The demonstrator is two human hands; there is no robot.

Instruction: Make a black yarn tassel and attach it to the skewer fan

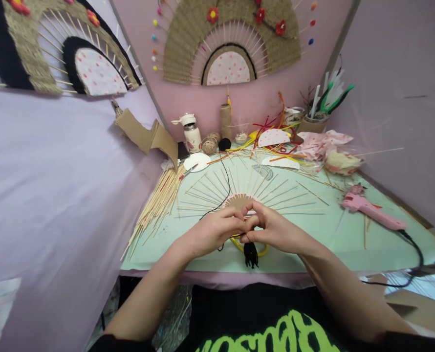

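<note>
Both my hands meet at the near middle of the green mat [323, 230]. My left hand [212, 230] and my right hand [272, 227] pinch a strand of black yarn [223, 188] between their fingertips. The strand runs back over the mat to a dark ball [224, 143]. A black tassel [250, 254] hangs below my fingers, over a yellow ring [263, 252] partly hidden by my hands. Just beyond my fingertips lies a brown cardboard half-disc [238, 200] with thin wooden sticks [279, 188] fanning out from it.
A bundle of loose skewers [159, 200] lies at the mat's left edge. A pink glue gun [371, 210] with a black cord rests at right. Twine, a jar, coloured pipe cleaners, dotted cloth and a tool cup crowd the back. Finished stick fans [232, 39] hang on the walls.
</note>
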